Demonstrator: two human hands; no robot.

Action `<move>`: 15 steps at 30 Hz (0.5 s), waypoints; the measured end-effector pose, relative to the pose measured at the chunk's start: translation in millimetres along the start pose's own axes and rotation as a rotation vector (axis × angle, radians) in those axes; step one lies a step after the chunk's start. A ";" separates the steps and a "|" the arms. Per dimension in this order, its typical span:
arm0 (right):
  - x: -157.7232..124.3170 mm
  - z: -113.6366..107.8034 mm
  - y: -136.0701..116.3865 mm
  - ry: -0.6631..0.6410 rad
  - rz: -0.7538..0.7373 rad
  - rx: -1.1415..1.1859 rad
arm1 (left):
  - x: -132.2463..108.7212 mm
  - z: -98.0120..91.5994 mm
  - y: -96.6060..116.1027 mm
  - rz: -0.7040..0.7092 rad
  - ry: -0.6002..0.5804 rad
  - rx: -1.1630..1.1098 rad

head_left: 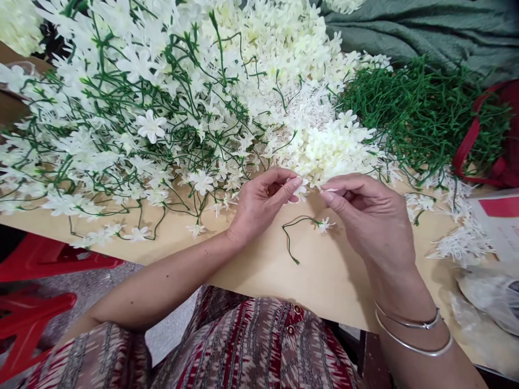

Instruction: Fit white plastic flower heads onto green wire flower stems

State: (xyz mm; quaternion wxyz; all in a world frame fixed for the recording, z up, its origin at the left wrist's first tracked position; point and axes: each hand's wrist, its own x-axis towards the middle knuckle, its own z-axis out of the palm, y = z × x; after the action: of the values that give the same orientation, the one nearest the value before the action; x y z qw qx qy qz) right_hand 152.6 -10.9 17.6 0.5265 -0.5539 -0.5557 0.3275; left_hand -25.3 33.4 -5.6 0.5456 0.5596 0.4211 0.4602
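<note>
My left hand (261, 202) is curled, its thumb and fingers pinched on a small white artificial flower (300, 190). My right hand (367, 216) is closed in a pinch on a thin white stamen piece (327, 190) just to the right of that flower. Below and between the hands a green wire stem with one white flower (308, 222) lies on the tan tabletop (324, 275). Both hands sit at the near edge of a pile of loose cream flower heads (328, 146).
A large heap of finished white flowers on green stems (121, 119) covers the left and middle. Bare green stems (413, 113) are piled at right beside a red strap (466, 146). White stamen pieces (462, 243), clear plastic bags (490, 297), grey-green cloth (425, 27) and red plastic stools (40, 270) surround.
</note>
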 end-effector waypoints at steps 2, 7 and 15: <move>-3.0 3.0 -1.8 0.020 0.015 -0.016 | -0.5 0.0 1.7 0.003 -0.003 0.028; -5.6 13.1 -5.6 0.067 -0.110 -0.183 | -1.6 -0.4 5.3 -0.023 -0.049 -0.014; -3.9 17.5 -0.4 0.089 -0.138 -0.294 | -4.0 -1.5 6.0 0.044 -0.103 0.077</move>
State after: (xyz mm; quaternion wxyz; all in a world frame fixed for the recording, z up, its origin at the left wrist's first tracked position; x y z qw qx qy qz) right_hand 135.2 -10.8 13.1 0.4850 -0.5995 -0.6105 0.1808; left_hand -27.8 29.5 0.2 0.5344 0.6122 0.3976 0.4261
